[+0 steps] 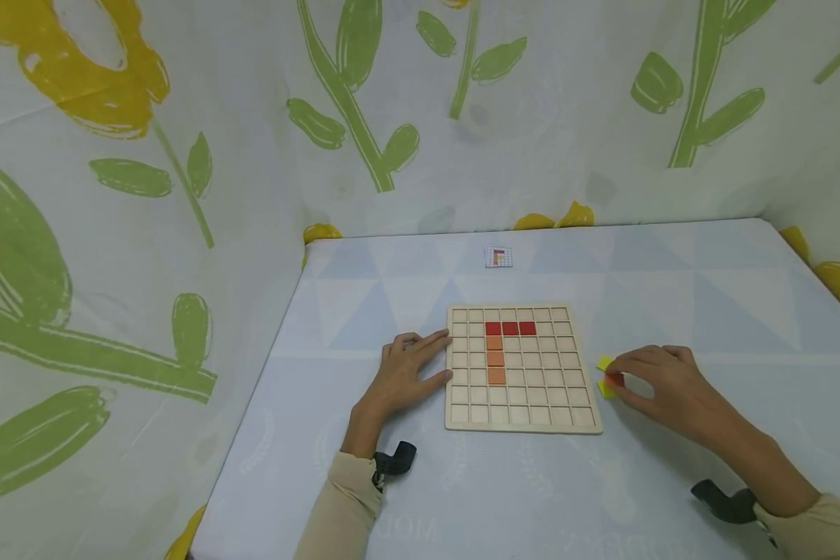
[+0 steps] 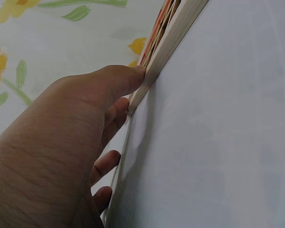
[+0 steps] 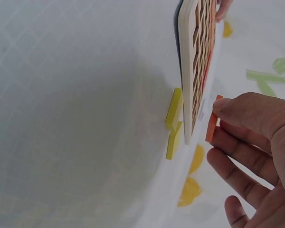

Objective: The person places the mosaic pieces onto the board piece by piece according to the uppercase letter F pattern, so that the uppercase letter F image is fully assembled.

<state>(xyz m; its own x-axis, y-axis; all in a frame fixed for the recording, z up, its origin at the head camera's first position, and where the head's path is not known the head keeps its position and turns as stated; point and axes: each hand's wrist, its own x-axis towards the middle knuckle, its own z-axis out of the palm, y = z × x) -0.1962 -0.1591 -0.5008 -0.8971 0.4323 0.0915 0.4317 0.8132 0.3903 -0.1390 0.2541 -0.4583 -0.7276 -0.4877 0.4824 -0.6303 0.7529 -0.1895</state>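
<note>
A square wooden grid board (image 1: 540,379) lies on the table, with a row of red tiles (image 1: 509,328) and a column of orange tiles (image 1: 495,358) below its left end, forming a corner. My left hand (image 1: 404,372) touches the board's left edge with thumb and fingertips, fingers extended. To the right of the board, my right hand (image 1: 672,393) pinches an orange tile (image 3: 212,124) between thumb and fingers, raised off the table in the right wrist view. Two yellow tiles (image 3: 174,109) lie by the board's right side, partly covered by that hand in the head view.
A small card (image 1: 498,257) printed with a coloured grid pattern lies behind the board, toward the table's far edge. The pale patterned tabletop (image 1: 364,311) meets a flower-printed cloth (image 1: 252,117) at the back and left. Dark wrist-worn devices (image 1: 395,459) sit at both cuffs.
</note>
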